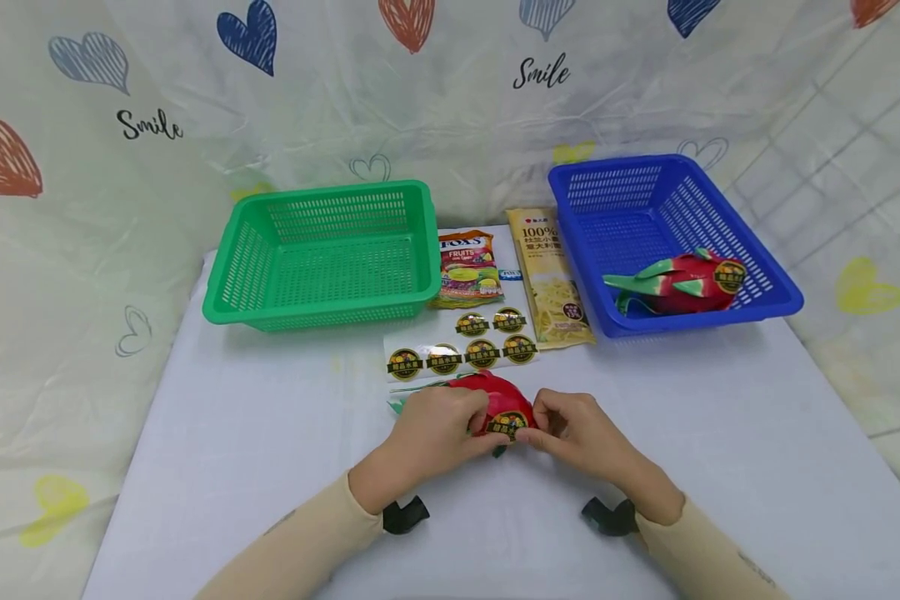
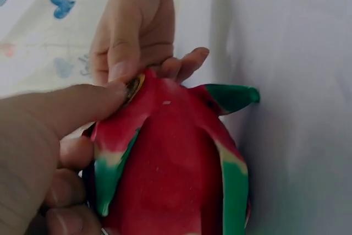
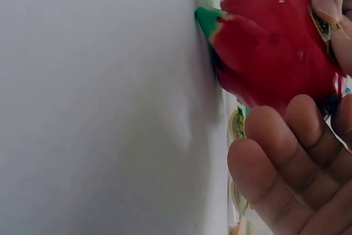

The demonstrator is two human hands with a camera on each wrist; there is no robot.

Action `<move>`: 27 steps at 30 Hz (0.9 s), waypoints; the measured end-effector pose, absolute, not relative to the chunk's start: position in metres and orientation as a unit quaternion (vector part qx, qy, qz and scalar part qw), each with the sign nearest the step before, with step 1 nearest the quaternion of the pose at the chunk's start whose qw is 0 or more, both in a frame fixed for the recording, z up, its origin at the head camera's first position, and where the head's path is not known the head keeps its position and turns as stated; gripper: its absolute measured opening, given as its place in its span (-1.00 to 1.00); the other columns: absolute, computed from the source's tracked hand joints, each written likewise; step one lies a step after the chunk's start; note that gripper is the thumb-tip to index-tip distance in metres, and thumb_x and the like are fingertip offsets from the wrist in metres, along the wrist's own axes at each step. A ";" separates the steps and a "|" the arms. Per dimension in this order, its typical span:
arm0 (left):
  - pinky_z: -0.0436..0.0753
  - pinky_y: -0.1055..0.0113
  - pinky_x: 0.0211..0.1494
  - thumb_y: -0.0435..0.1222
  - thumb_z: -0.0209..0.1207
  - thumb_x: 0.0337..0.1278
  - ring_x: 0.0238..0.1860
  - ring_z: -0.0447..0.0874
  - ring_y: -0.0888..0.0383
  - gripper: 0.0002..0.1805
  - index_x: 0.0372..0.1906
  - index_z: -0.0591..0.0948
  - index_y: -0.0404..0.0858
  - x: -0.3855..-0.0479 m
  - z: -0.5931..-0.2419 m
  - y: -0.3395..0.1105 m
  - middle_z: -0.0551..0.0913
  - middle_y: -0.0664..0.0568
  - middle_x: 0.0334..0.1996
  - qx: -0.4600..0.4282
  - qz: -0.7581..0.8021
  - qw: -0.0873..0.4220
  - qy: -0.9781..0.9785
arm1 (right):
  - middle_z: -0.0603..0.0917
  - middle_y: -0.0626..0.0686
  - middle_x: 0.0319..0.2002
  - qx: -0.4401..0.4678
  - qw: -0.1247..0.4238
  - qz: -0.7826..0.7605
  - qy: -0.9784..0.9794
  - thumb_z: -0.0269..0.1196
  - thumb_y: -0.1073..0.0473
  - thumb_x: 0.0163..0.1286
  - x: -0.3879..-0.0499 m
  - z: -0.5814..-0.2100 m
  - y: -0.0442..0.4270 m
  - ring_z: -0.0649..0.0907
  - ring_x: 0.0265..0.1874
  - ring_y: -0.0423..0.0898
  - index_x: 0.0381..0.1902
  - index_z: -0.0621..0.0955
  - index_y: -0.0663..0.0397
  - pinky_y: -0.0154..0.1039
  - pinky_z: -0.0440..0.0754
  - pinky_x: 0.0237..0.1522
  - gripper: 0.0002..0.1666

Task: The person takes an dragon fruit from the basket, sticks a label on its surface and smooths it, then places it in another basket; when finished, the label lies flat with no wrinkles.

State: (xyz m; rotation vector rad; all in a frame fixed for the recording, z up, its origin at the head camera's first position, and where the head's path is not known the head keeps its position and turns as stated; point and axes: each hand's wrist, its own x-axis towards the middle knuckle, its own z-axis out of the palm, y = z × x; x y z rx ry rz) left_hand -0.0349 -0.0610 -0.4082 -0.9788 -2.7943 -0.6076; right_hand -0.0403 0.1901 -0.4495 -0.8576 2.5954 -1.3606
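A red dragon fruit (image 1: pixel 501 392) with green scale tips lies on the white table between both hands. On its near end is a round black-and-gold sticker (image 1: pixel 503 425). My left hand (image 1: pixel 437 425) grips the fruit from the left, its thumb on the sticker. From the right, my right hand (image 1: pixel 587 435) holds the fruit's end, its thumb at the sticker's edge. The two thumb tips nearly meet. In the right wrist view, the right hand's other fingers (image 3: pixel 269 136) curve loosely beside the fruit. Just beyond the fruit lies a white sticker sheet (image 1: pixel 420 342) bearing several similar stickers.
A green basket (image 1: pixel 322 314) stands at the back left. At the back right, a blue basket (image 1: pixel 690 321) contains another dragon fruit (image 1: pixel 693 285) with a sticker. Between the baskets lie a Fox's candy bag (image 1: pixel 468 271) and a yellow pasta packet (image 1: pixel 551 279).
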 end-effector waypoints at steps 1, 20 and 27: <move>0.10 0.58 -0.57 0.06 0.50 0.10 -0.65 0.24 0.44 -0.48 -0.62 0.39 0.00 -0.036 -0.409 -0.063 0.33 0.31 -0.73 -0.329 -0.215 0.055 -0.918 | 0.46 -0.23 -0.54 -0.281 0.045 -0.446 0.849 0.51 0.13 0.29 -0.041 -0.449 0.190 0.50 -0.54 -0.34 -0.48 0.44 -0.10 -0.41 0.55 -0.49 -0.59; -0.07 0.60 -0.64 0.00 0.36 0.27 -0.74 0.12 0.39 -0.43 -0.75 0.34 0.00 -0.030 -0.417 -0.052 0.25 0.28 -0.82 -0.286 -0.206 0.167 -0.921 | 0.41 -0.22 -0.72 -0.227 0.105 -0.460 0.852 0.34 0.10 0.48 -0.043 -0.435 0.178 0.41 -0.72 -0.34 -0.60 0.42 -0.04 -0.41 0.30 -0.67 -0.54; -0.04 0.59 -0.65 0.02 0.34 0.32 -0.75 0.15 0.40 -0.43 -0.73 0.35 0.00 -0.030 -0.413 -0.052 0.27 0.27 -0.82 -0.289 -0.197 0.153 -0.924 | 0.41 -0.22 -0.64 -0.294 0.083 -0.463 0.832 0.42 0.18 0.40 -0.044 -0.440 0.187 0.42 -0.62 -0.34 -0.54 0.44 -0.08 -0.43 0.39 -0.57 -0.60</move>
